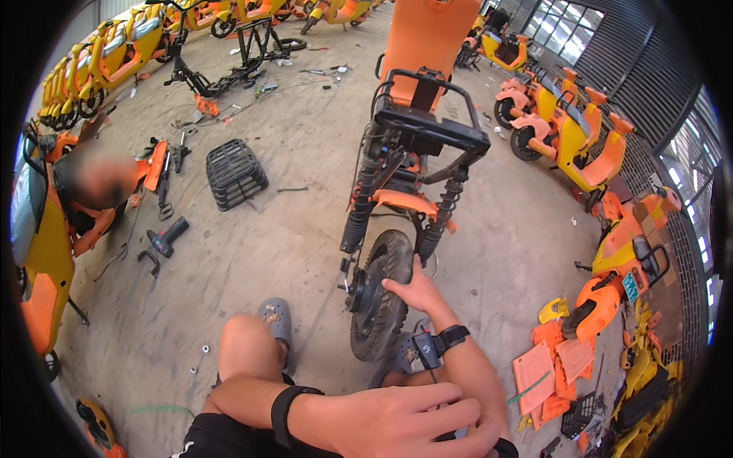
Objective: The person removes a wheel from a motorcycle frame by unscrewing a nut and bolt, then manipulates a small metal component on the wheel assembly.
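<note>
"The largest thing on the floor (298,244)?"
"The stripped scooter (431,133), standing upright."
"And the wheel (374,328)?"
"At its near end, by two shock absorbers (450,206)."
"The left hand (389,421)?"
"Lower down, fingers bent; I can't tell whether its grip holds anything."
"The right hand (418,290)?"
"Its grip is closed on the wheel's right side."

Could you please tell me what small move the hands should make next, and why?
Probably bring the left hand to the wheel's left side to help steady it, since only the right hand is on the tyre, while the left is away from it, across the right forearm in this view.
</note>
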Motion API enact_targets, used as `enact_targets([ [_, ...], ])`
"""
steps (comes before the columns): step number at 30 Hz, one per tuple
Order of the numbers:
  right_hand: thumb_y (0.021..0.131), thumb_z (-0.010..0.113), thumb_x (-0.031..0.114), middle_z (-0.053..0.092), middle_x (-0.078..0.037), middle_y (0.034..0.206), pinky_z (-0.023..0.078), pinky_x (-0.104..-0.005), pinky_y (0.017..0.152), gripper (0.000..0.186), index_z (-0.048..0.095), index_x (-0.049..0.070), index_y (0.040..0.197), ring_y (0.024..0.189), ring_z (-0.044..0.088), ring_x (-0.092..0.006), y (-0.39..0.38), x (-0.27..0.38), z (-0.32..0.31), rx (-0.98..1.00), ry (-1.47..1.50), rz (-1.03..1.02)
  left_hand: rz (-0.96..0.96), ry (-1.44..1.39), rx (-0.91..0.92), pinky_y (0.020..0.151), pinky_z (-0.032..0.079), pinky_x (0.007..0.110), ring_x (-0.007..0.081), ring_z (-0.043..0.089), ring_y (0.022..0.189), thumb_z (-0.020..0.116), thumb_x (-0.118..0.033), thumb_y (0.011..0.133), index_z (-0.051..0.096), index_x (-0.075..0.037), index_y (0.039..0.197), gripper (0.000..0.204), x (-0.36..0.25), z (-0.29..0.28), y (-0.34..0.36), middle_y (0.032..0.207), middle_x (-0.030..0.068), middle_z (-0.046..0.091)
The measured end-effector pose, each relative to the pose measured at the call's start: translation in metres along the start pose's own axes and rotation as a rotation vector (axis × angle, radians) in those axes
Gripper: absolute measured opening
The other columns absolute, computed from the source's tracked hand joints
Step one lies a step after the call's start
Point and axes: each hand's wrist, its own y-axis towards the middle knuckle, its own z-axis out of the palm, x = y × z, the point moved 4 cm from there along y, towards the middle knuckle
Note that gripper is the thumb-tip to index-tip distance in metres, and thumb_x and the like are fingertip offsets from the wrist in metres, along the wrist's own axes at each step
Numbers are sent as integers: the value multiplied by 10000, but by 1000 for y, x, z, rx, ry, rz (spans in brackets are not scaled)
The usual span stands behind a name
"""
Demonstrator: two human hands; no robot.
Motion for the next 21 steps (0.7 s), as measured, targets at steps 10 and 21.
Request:
enact_targets([
  [10,692,664,619,580,-316,1170,475,-407,910,1166,91,-16,1485,1077,594,-412,-6,-3,-4,9,0,15,-112,-13,18,745,485,315,204,557,868,665,-126,659,601,-287,1105,478,0,-5,3,912,36,546],
  [21,693,666,631,584,-301,1176,469,-406,928,1167,89,0,1487,1084,589,-417,-1,-5,-1,-27,-15,-6,-71,-62,8,730,488,312,188,581,858,650,-149,681,588,-256,1136,471,4,4,-6,936,47,568],
])
